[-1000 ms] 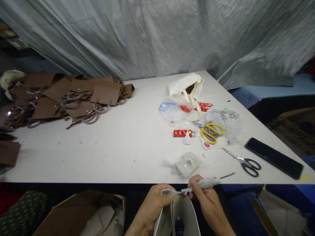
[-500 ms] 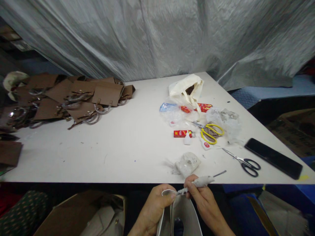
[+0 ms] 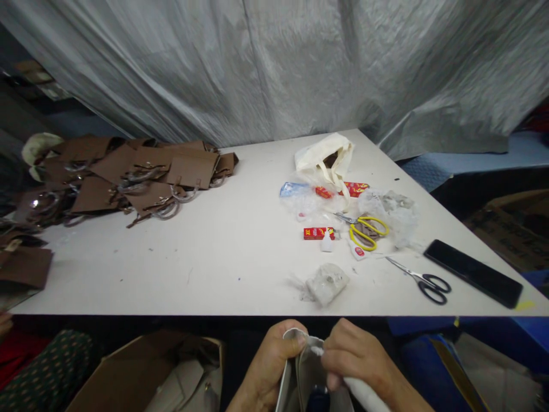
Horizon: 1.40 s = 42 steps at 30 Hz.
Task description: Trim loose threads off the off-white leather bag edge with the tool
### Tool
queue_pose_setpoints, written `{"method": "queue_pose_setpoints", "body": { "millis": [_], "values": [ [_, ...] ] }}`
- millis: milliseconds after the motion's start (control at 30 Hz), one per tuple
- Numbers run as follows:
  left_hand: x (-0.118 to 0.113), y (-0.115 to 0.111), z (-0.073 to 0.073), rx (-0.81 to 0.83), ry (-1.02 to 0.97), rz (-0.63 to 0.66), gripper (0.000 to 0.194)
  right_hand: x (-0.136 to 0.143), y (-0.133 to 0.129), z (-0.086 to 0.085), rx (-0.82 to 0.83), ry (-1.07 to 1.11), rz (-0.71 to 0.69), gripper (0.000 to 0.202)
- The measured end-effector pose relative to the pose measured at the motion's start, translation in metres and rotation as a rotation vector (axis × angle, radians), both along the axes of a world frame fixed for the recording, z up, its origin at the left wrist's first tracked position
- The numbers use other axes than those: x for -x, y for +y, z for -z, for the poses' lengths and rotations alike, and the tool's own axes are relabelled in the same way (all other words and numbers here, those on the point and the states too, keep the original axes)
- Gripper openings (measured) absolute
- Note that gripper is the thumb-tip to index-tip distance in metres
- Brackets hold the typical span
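Observation:
At the bottom centre of the view, my left hand [image 3: 277, 352] pinches the top rim of a light beige bag [image 3: 305, 366], whose mouth is open. Against the right part of that rim, my right hand [image 3: 358, 357] is closed around a slim tool with a whitish wrapped handle [image 3: 364, 393]. The handle's end sticks out below my fingers, and the working tip is hidden. A small white bit shows on the rim between my hands. Something dark lies inside the bag.
Brown handbags [image 3: 193, 166] are piled at the table's left. To the right are a plastic-wrapped bundle [image 3: 328, 283], black scissors [image 3: 429, 283], yellow scissors [image 3: 371, 232], a phone [image 3: 474, 273] and a red box [image 3: 315, 233]. A co-worker's green dotted sleeve [image 3: 51, 369] shows lower left.
My right hand has turned over. The tool's wrapped handle, which pointed right with a thin metal rod showing, now points down to the right. My left hand keeps its hold on the rim.

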<state>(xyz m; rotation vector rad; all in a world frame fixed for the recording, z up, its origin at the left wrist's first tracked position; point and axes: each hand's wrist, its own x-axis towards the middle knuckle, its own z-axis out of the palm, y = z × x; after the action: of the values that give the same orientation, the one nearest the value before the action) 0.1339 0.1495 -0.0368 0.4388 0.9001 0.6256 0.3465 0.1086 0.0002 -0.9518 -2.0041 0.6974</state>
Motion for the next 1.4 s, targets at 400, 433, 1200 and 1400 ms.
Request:
{"method": "queue_pose_setpoints", "body": {
  "millis": [400,433,1200,1400],
  "values": [
    [0.01,-0.018,-0.02,-0.174,0.212,-0.125,0.041,0.024,-0.034,0.005,0.259,0.56,0.544,0.028],
    [0.013,-0.019,-0.023,-0.185,0.229,-0.142,0.04,0.025,-0.035,0.003,0.28,0.549,0.567,0.031],
    [-0.005,-0.064,-0.073,-0.408,0.463,-0.061,0.019,0.056,-0.047,-0.015,0.575,0.332,0.244,0.039],
    [-0.005,-0.072,-0.091,-0.592,0.565,0.062,0.025,0.05,-0.056,-0.022,0.591,0.345,0.292,0.035]
  ]
}}
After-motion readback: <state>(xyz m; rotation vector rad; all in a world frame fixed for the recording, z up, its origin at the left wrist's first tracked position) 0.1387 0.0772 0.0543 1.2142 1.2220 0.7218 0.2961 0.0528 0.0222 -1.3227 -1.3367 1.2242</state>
